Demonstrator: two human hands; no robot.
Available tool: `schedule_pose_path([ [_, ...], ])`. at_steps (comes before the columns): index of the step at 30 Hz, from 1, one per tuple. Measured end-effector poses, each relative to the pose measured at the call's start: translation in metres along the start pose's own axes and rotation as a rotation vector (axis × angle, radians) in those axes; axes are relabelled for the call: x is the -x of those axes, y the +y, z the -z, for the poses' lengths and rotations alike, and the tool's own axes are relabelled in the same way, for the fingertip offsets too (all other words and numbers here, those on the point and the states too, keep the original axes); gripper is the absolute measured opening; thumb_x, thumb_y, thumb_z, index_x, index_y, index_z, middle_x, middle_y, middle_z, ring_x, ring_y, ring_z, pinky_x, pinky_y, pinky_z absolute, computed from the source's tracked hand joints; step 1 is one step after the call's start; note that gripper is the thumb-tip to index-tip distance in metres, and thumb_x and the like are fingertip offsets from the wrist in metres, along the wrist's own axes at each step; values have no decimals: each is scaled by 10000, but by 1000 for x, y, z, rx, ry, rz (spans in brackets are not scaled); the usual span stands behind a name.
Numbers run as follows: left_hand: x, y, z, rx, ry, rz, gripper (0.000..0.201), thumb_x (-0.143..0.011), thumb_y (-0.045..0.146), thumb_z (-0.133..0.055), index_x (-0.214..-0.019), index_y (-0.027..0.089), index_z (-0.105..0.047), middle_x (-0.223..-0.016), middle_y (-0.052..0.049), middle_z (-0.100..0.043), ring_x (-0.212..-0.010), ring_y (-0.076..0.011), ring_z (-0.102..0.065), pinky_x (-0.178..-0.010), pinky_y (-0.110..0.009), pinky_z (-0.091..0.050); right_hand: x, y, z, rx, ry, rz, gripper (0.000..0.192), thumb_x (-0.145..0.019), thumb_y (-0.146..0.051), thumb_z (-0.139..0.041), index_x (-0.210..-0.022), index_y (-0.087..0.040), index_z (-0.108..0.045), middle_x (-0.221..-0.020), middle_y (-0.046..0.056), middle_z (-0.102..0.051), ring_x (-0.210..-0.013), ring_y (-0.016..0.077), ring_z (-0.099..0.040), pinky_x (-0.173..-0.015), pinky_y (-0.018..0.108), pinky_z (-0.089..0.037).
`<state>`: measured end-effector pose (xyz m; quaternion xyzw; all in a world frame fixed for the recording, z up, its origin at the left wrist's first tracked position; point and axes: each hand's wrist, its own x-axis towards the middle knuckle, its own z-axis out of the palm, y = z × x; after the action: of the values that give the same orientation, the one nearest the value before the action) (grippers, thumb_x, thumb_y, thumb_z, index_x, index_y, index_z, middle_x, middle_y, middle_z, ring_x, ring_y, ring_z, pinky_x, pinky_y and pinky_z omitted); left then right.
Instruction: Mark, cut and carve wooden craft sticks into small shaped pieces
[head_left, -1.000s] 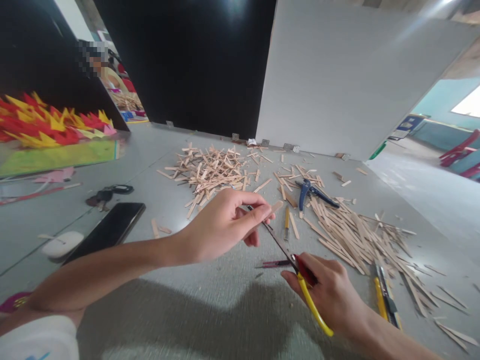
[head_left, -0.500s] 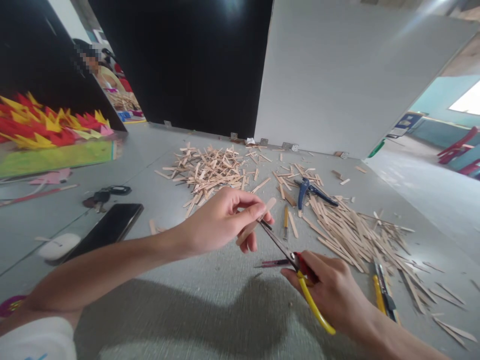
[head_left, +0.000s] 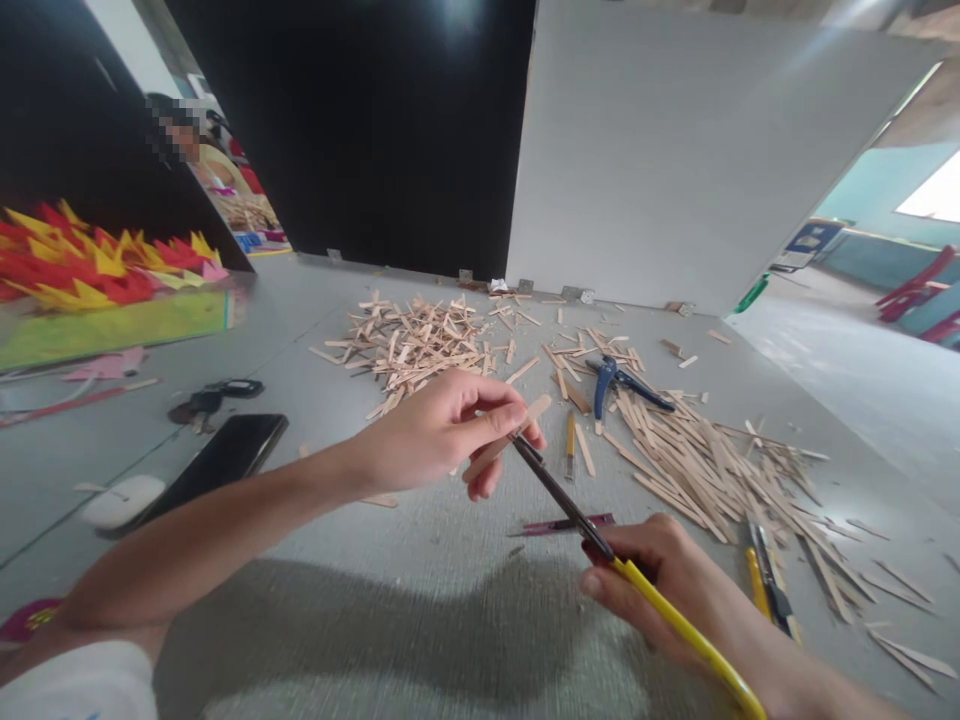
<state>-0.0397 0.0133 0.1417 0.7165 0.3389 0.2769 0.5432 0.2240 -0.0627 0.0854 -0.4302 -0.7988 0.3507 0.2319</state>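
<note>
Near the middle of the head view, my left hand [head_left: 442, 430] pinches a wooden craft stick [head_left: 536, 408] between thumb and fingers, its rounded end sticking out past them. Lower right, my right hand [head_left: 660, 575] is closed round yellow-handled scissors [head_left: 559, 495]. The scissor tips reach the stick beside my left thumb; whether they bite into it I cannot tell. Under the blades a slim dark-pink pointed tool [head_left: 555, 524] lies on the grey surface [head_left: 420, 590]. A small yellow-handled tool [head_left: 571, 447] lies just behind the blades.
A heap of short sticks [head_left: 420, 340] lies ahead, longer sticks [head_left: 697, 460] to the right. Blue-handled pliers [head_left: 611, 385] and a yellow cutter [head_left: 765, 585] lie there. Left are a phone [head_left: 217, 465], a white mouse [head_left: 124, 502], keys [head_left: 206, 400] and folded paper [head_left: 105, 260]. Upright panels [head_left: 637, 140] stand behind.
The scissors have turned in my right hand, with the yellow handle now reaching further down and right. My left hand has shifted slightly left, and a stick piece now shows below its wrist.
</note>
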Motion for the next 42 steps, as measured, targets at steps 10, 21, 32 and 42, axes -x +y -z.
schedule_pose_path([
  [10,16,-32,-22,-1110,434,-571,247,-1063,108,-519,-1224,137,-705,-919,-77,-827,-693,-170,-763,-600,-250,-566,-8,-3,2,73,66,-140,586,-1027,-620,-525,-614,-239,-361,-567,-76,-241,-523,103,-193,-419,249,-176],
  [21,12,-29,-29,-1468,504,-775,354,-1009,-97,-341,-1140,-40,-664,-734,-103,-756,-555,-173,-695,-462,-254,-527,-9,8,-5,412,370,75,682,-1085,-650,-486,-566,-206,-493,-469,-72,-353,-474,96,-217,-417,253,-233],
  [32,10,-24,-23,-765,447,-483,177,-1073,205,-559,-1074,129,-719,-781,-27,-787,-575,-134,-711,-541,-219,-538,-7,1,-3,475,383,107,730,-1104,-674,-402,-560,-199,-514,-453,-73,-368,-454,91,-246,-403,224,-260],
  [42,6,-3,-14,-123,257,-61,176,-972,250,-677,-818,167,-699,-721,-15,-767,-605,-106,-707,-538,-160,-549,-2,-3,-4,351,236,-26,706,-1063,-743,-387,-575,-233,-416,-510,-80,-270,-477,106,-240,-436,258,-231],
])
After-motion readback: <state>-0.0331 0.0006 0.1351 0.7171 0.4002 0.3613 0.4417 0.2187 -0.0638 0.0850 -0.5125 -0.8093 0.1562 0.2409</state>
